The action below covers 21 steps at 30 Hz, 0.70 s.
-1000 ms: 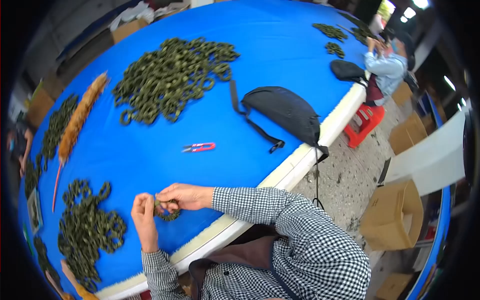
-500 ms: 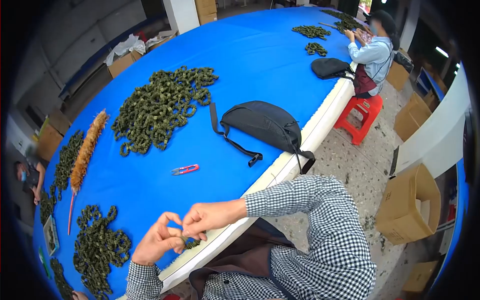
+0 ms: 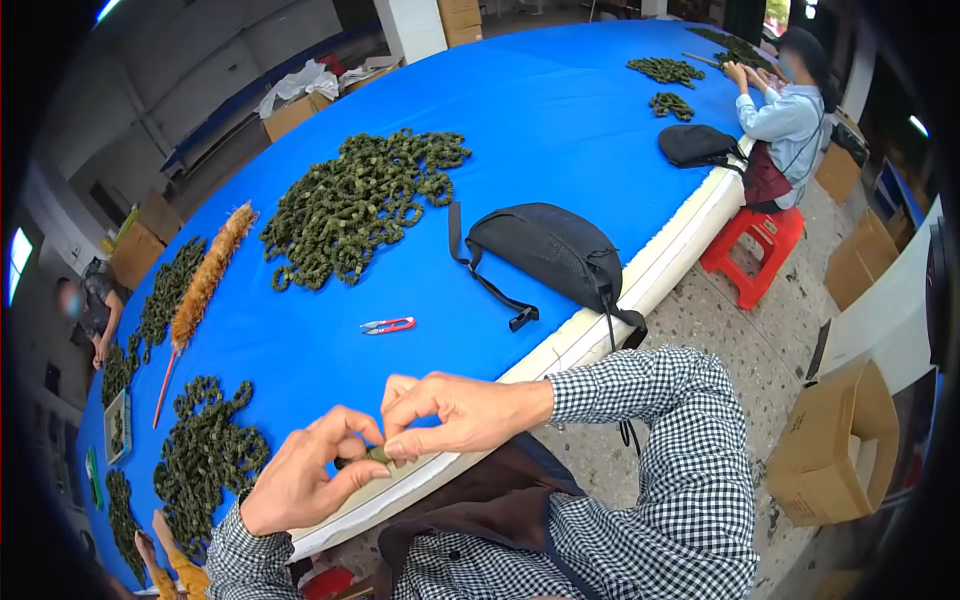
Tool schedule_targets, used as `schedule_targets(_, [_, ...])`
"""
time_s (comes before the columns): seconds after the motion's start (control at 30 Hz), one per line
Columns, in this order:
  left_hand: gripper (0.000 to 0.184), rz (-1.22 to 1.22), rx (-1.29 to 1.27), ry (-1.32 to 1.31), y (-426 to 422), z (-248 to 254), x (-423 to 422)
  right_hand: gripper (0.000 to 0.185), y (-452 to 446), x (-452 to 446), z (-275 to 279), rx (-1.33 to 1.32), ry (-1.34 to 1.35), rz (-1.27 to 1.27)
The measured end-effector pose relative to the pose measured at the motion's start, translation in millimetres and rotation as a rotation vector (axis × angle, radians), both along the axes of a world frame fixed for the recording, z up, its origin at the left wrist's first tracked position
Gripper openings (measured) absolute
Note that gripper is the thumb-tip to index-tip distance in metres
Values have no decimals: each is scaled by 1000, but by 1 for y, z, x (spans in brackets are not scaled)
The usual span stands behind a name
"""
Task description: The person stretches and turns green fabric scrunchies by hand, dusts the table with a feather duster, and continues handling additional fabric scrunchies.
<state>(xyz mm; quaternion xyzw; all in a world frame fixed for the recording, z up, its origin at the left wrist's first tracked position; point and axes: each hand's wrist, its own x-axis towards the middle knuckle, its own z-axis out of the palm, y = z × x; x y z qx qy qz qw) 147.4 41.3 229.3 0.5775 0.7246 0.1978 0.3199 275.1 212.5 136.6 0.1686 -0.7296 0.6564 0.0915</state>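
Note:
Over the padded table edge, my left hand (image 3: 305, 475) pinches a small green fabric ring (image 3: 377, 455) that looks like a scrunchie. The thumb and fingertips of my right hand (image 3: 455, 412) close on its other side, so most of the ring is hidden. To the left lies a pile of dark green fabric rings (image 3: 205, 460). Beyond my hands, red-handled thread snips (image 3: 390, 325) lie on the blue tabletop (image 3: 510, 120). A larger pile of the same rings (image 3: 350, 205) spreads farther back.
A black waist bag (image 3: 545, 250) with loose straps lies near the table edge. At left is a feather duster (image 3: 212, 275). A co-worker (image 3: 785, 120) sits on a red stool (image 3: 755, 255) at far right; another person's yellow sleeve (image 3: 185, 572) shows lower left. Cardboard boxes (image 3: 835, 445) stand on the floor.
The camera view has turned, shifting the table's contents rightward. My hands still pinch the green ring, now with fingers drawn closer around it. More of the yellow-sleeved arms shows at lower left.

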Motion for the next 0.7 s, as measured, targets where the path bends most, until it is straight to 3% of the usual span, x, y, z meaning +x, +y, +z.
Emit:
schedule_targets(0.17, [24, -59, 18, 102, 7, -3, -3, 18, 3, -4, 3, 184, 32, -134])
schedule_targets(0.3, [29, -41, -13, -164, 10, -18, -9, 14, 1, -5, -6, 377, 375, -286])
schedule_targets(0.37, [40, 76, -17, -470, 10, -29, -10, 9, 2, -8, -10, 465, 423, -340])
schedule_targets(0.47, [41, 120, 18, -448, 12, -25, -9, 10, 1, -18, -23, 337, 332, -369])
schedule_targets(0.53, [48, 100, 207, -431, 13, -39, -12, 12, 4, -20, -9, 191, -36, -327])
schedule_targets(0.57, [50, 110, 239, -285, 13, -40, -15, 19, 1, -29, -17, -218, -109, -226])
schedule_targets(0.63, [47, 121, 457, -353, 11, -62, -24, 25, 2, -39, -23, -323, -45, -184])
schedule_targets(0.7, [45, 151, 484, -358, -2, -70, -24, 24, -10, -38, -23, -365, -84, -145])
